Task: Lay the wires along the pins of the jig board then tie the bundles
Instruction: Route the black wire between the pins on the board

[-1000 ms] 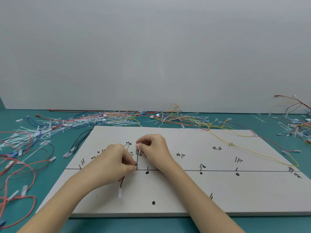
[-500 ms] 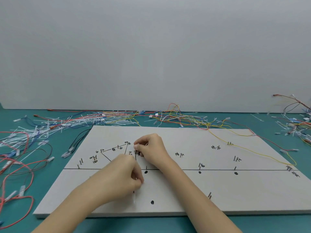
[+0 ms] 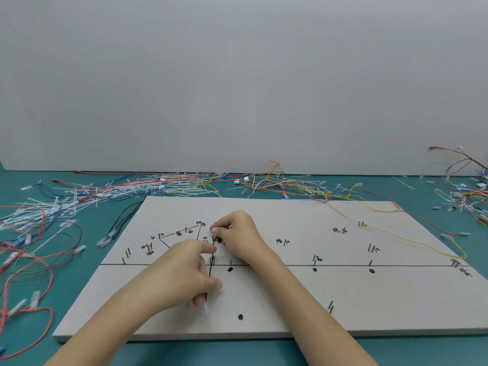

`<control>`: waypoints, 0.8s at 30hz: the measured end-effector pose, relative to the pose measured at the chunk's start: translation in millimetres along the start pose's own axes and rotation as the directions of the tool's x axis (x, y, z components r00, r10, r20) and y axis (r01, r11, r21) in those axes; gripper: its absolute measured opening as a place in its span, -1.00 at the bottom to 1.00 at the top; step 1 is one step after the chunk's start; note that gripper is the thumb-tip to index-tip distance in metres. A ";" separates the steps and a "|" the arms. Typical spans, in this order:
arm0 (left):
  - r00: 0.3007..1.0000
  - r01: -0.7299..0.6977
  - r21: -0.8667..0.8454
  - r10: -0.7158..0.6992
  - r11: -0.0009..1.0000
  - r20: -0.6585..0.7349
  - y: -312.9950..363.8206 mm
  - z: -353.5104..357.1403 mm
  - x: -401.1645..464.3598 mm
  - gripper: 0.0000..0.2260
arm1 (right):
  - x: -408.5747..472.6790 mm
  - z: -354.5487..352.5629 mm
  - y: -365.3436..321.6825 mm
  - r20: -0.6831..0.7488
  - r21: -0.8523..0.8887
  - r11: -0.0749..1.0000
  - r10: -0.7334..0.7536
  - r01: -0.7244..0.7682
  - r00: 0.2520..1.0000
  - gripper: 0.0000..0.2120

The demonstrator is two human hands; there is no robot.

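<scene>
step: laying black wire point(image 3: 210, 270) by pins | left hand point(image 3: 184, 276), right hand point(image 3: 237, 236): fingers pinch wire, pulling it straight

Both forearms are bare, no sleeves; the left hand point(image 3: 184, 273) and right hand point(image 3: 237, 236) wear nothing.

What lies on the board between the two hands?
In the head view, the black wire spans from left hand to right hand, past a pin.
</scene>
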State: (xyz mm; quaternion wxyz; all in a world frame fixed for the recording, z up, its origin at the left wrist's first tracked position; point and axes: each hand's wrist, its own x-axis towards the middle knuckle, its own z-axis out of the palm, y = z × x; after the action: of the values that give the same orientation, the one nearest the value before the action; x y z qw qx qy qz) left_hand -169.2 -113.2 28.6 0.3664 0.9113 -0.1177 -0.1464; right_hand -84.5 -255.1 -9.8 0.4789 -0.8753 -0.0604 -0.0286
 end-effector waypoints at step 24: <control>0.955 0.167 -0.308 -0.076 0.937 0.286 -12.3 -6.7 5.5 -0.36 | -8.1 -10.4 -5.3 -0.014 0.038 0.998 0.053 -0.052 0.998 -0.88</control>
State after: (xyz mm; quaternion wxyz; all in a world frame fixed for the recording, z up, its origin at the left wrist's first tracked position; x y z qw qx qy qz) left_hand -160.3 -102.0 23.6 0.4840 0.8144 -0.0836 -0.3092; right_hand -93.1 -261.6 -0.6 0.4965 -0.8671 -0.0343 -0.0213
